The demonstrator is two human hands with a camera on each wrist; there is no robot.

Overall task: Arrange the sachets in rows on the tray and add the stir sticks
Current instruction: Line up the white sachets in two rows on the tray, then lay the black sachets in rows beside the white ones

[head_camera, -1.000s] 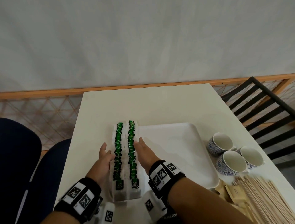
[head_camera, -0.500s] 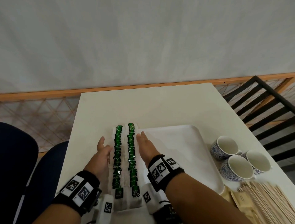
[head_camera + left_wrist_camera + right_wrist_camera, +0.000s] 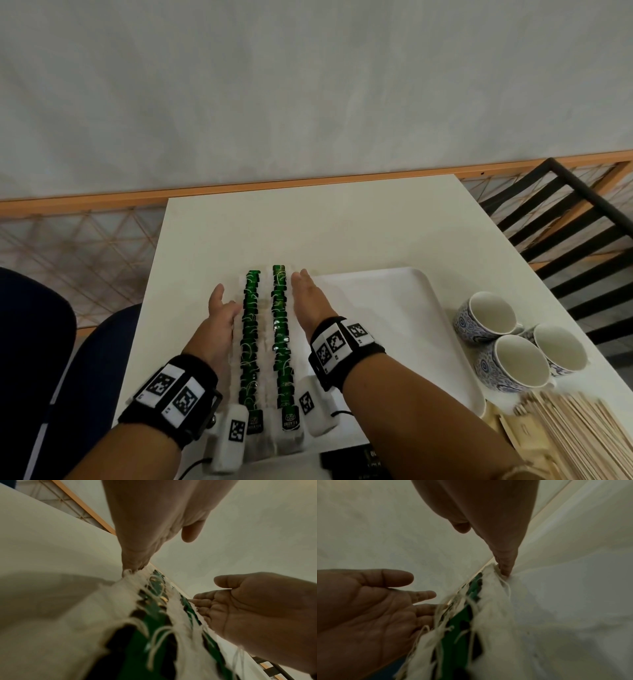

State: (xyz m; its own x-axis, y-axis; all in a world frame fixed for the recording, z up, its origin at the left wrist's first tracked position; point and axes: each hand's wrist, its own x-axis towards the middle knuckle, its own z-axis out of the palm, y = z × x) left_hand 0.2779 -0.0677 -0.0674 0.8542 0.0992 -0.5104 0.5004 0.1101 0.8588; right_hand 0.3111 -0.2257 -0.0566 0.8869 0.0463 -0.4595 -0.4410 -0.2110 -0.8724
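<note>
Both hands lay flat and open on their edges, with straight fingers, and held nothing. One stood on each side of the two rows of sachets [image 3: 265,337]. The left hand [image 3: 222,320] pressed its little-finger side against the outer edge of the left row, and the right hand [image 3: 308,301] did the same against the right row — the wrist views showed the fingertips touching the white paper of the sachets. The rows ran straight away from the person, between the palms, at the left part of the white tray [image 3: 394,329].

I judged that the step in hand was the squaring of these rows, so the first part of the task looked nearly finished. The stir sticks [image 3: 579,435] were still in a pile well to the right of the right hand, off the tray, beside some brown sachets [image 3: 507,426] and three cups [image 3: 510,346]. The next move probably called for the right hand to lift away gently — without disturbing the rows — and reach right for more sachets or the sticks.
</note>
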